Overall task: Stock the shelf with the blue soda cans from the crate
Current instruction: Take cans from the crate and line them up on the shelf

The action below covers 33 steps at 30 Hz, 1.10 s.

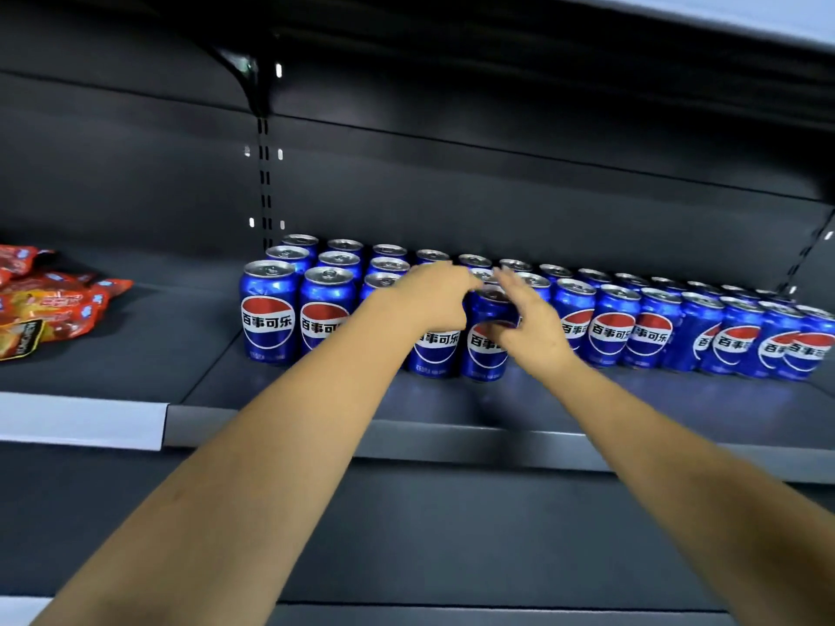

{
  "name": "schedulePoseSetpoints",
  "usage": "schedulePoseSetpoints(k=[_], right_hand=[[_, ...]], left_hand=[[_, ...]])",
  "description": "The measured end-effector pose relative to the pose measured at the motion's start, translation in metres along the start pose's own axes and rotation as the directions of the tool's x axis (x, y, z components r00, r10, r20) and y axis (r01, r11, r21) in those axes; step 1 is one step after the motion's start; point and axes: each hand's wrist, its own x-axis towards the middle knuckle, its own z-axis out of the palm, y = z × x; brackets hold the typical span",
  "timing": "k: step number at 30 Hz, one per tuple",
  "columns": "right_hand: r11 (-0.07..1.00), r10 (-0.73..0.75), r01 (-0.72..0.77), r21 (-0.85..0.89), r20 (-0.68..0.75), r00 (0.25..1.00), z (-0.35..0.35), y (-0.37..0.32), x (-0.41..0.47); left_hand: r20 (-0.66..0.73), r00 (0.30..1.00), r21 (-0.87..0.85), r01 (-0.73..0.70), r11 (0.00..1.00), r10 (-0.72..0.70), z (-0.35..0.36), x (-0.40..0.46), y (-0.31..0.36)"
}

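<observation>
Head view of a dark metal shelf stocked with blue soda cans, which stand upright in three rows running from the 9 o'clock side of centre out toward 3 o'clock, logos facing the viewer. Both bare forearms reach up from 6 o'clock and meet at the centre of the front row.

The left hand lies over the top of one front-row can, its fingers curved down over the rim and upper wall; whether they clamp the can or only rest on it cannot be told.

The right hand is at the neighbouring can, just toward 3 o'clock of the first. Its thumb presses the front of this can while its fingers are spread and extend past the can's top on the 3 o'clock side. Both cans stand on the shelf, touching each other and in line with the rest of the front row.

At 9 o'clock, well apart from the cans, lie red and orange snack packets on the adjoining shelf section. A bracket under the upper shelf shows at 11 o'clock.
</observation>
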Motion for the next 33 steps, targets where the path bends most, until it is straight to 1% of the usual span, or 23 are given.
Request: schedulePoseSetpoints(k=[2, 3, 5, 7, 12, 19, 21, 24, 26, 29, 31, 33], right_hand=[[0.995, 0.057, -0.052, 0.084, -0.064, 0.996, 0.013, 0.010, -0.016], [0.989, 0.109, -0.101, 0.111, -0.068, 0.992, 0.020, 0.016, -0.022], [0.960, 0.238, -0.226, 0.166, -0.059, 0.969, 0.030, 0.025, -0.028], [0.942, 0.310, -0.299, 0.153, -0.055, 0.949, 0.035, 0.029, -0.028], [0.947, 0.311, -0.305, 0.098, -0.054, 0.949, 0.037, 0.028, -0.027], [0.946, 0.324, -0.323, 0.034, -0.032, 0.945, 0.037, 0.026, -0.028], [0.935, 0.349, -0.350, 0.058, 0.026, 0.937, 0.034, 0.025, -0.027], [0.901, 0.402, -0.412, 0.133, 0.095, 0.911, 0.028, 0.024, -0.025], [0.887, 0.434, -0.442, 0.136, 0.083, 0.897, 0.025, 0.024, -0.025], [0.886, 0.459, -0.461, 0.055, 0.039, 0.888, 0.021, 0.027, -0.027], [0.890, 0.454, -0.453, 0.056, -0.013, 0.891, 0.015, 0.033, -0.030], [0.877, 0.475, -0.470, 0.100, -0.032, 0.880, 0.008, 0.041, -0.032]], left_hand=[[-0.014, 0.996, 0.172, -0.086, 0.981, 0.089, 0.014, -0.010, 0.008], [-0.024, 0.994, 0.222, -0.096, 0.970, 0.104, 0.022, -0.015, 0.009], [-0.048, 0.995, 0.269, -0.069, 0.961, 0.085, 0.039, -0.019, 0.006], [-0.071, 0.997, 0.276, -0.023, 0.961, 0.044, 0.048, -0.018, 0.000], [-0.072, 0.997, 0.217, -0.001, 0.976, 0.017, 0.047, -0.012, -0.003], [-0.097, 0.995, 0.221, 0.017, 0.975, 0.005, 0.048, -0.016, 0.006], [-0.109, 0.994, 0.160, 0.023, 0.987, -0.006, 0.043, -0.016, 0.011], [-0.157, 0.987, -0.001, 0.026, 1.000, -0.025, 0.027, -0.007, 0.015], [-0.236, 0.972, -0.037, -0.021, 0.999, 0.012, 0.015, 0.008, 0.020], [-0.314, 0.946, -0.064, -0.098, 0.993, 0.073, 0.003, 0.035, 0.029], [-0.312, 0.946, -0.096, -0.122, 0.988, 0.086, 0.000, 0.050, 0.034], [-0.270, 0.960, -0.123, -0.105, 0.987, 0.068, 0.000, 0.061, 0.037]])
